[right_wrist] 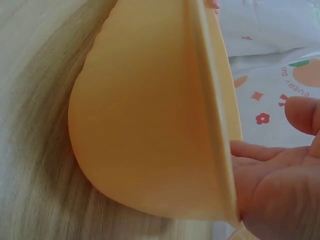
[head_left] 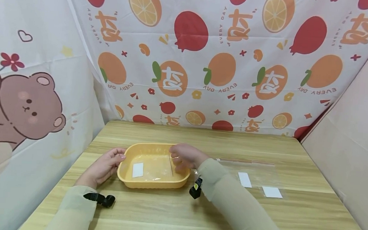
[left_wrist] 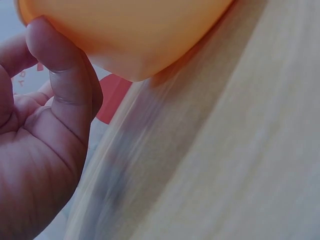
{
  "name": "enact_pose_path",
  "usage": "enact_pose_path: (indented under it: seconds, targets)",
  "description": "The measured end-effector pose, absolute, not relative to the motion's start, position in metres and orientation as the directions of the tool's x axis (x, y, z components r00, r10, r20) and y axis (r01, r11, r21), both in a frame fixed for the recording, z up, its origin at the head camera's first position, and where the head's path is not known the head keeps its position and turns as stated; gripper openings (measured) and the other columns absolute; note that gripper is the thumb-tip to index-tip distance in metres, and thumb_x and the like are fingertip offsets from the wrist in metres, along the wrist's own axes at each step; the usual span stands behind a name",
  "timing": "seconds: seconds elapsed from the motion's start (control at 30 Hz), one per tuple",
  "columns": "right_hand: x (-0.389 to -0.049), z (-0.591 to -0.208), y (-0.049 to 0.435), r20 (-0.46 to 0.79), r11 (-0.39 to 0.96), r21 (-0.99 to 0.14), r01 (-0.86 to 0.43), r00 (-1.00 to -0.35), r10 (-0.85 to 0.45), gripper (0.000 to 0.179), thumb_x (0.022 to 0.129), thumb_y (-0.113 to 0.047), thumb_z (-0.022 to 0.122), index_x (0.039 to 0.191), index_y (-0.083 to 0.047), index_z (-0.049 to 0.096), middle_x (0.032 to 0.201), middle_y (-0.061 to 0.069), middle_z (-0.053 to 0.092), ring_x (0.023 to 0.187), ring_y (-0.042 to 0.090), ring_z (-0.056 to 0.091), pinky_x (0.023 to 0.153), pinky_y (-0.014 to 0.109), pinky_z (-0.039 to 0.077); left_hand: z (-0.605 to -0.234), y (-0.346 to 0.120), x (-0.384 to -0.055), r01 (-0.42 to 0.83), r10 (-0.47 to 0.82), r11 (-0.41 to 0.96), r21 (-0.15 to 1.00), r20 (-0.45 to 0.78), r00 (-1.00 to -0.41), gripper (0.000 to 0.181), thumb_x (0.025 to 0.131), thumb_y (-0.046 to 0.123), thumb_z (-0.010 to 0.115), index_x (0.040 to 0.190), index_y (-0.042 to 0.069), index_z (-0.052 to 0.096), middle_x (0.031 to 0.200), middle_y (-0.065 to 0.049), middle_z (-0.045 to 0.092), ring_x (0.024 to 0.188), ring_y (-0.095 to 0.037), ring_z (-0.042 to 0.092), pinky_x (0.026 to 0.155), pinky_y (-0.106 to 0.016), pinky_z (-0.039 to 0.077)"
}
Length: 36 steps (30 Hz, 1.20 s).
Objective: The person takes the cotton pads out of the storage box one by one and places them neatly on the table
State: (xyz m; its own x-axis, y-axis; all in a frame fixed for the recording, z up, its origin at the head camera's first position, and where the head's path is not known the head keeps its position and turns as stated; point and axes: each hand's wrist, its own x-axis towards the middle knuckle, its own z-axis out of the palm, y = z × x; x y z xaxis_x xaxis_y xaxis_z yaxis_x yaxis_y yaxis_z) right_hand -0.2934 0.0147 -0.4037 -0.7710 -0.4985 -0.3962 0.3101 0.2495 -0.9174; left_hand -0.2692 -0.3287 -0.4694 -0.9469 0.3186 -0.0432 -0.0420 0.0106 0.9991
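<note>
A yellow plastic basin (head_left: 153, 185) stands on the wooden table. My left hand (head_left: 107, 165) pinches its left rim, with the thumb tip against the edge in the left wrist view. Inside the basin lies a clear zip bag (head_left: 154, 165) with a white label (head_left: 138, 170) at its left end. My right hand (head_left: 186, 156) reaches over the right rim, fingers down inside near the bag's zip edge and blurred. In the right wrist view its thumb (right_wrist: 304, 115) stands apart from the fingers, which go behind the basin wall.
Clear zip bags (head_left: 262, 171) with white labels (head_left: 272, 192) lie flat on the table (head_left: 153, 217), right of the basin and partly behind the right forearm. A fruit-print cloth (head_left: 204, 78) hangs along the back edge, and a bear-print cloth (head_left: 31, 103) at the left.
</note>
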Motion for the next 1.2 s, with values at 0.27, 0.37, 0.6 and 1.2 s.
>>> enact_pose_path:
  seconds: [0.27, 0.37, 0.6, 1.2]
  targets:
    - [-0.291, -0.406, 0.005, -0.43, 0.192, -0.902, 0.387, -0.762, -0.483, 0.064, 0.105, -0.026, 0.048, 0.157, 0.003, 0.024, 0.155, 0.035, 0.027, 0.139, 0.049, 0.037, 0.101, 0.062, 0.045, -0.468, -0.329, -0.267, -0.042, 0.321, 0.008, 0.999, -0.043, -0.946, 0.039, 0.107, 0.013, 0.051, 0.133, -0.011, 0.034, 0.106, -0.009, 0.06, 0.084, -0.013, 0.063, 0.068, -0.029, 0.059]
    - [-0.291, -0.408, 0.003, -0.428, 0.177, -0.903, 0.392, -0.782, -0.453, 0.063, 0.104, -0.025, 0.05, 0.156, 0.003, 0.027, 0.154, 0.035, 0.029, 0.135, 0.048, 0.043, 0.098, 0.058, 0.048, -0.469, -0.33, -0.267, -0.043, 0.319, 0.005, 0.999, -0.042, -0.947, 0.038, 0.107, 0.013, 0.051, 0.133, -0.01, 0.035, 0.106, -0.009, 0.06, 0.084, -0.013, 0.064, 0.069, -0.029, 0.059]
    - [-0.293, -0.417, -0.006, -0.422, 0.147, -0.906, 0.398, -0.816, -0.394, 0.052, 0.101, -0.017, 0.054, 0.147, 0.005, 0.04, 0.14, 0.033, 0.046, 0.123, 0.042, 0.052, 0.088, 0.054, 0.056, -0.469, -0.329, -0.267, -0.036, 0.333, -0.009, 0.999, -0.031, -0.942, 0.04, 0.107, 0.011, 0.05, 0.134, -0.013, 0.032, 0.105, -0.009, 0.061, 0.083, -0.013, 0.063, 0.068, -0.028, 0.058]
    - [-0.285, -0.435, -0.017, -0.371, 0.242, -0.928, 0.284, -0.77, -0.519, 0.041, 0.102, -0.009, 0.056, 0.138, 0.01, 0.048, 0.107, 0.02, 0.07, 0.093, 0.035, 0.071, 0.077, 0.044, 0.06, -0.473, -0.329, -0.272, -0.055, 0.313, -0.009, 0.998, -0.049, -0.949, 0.038, 0.107, 0.013, 0.051, 0.134, -0.009, 0.035, 0.105, -0.009, 0.06, 0.085, -0.014, 0.064, 0.069, -0.029, 0.059]
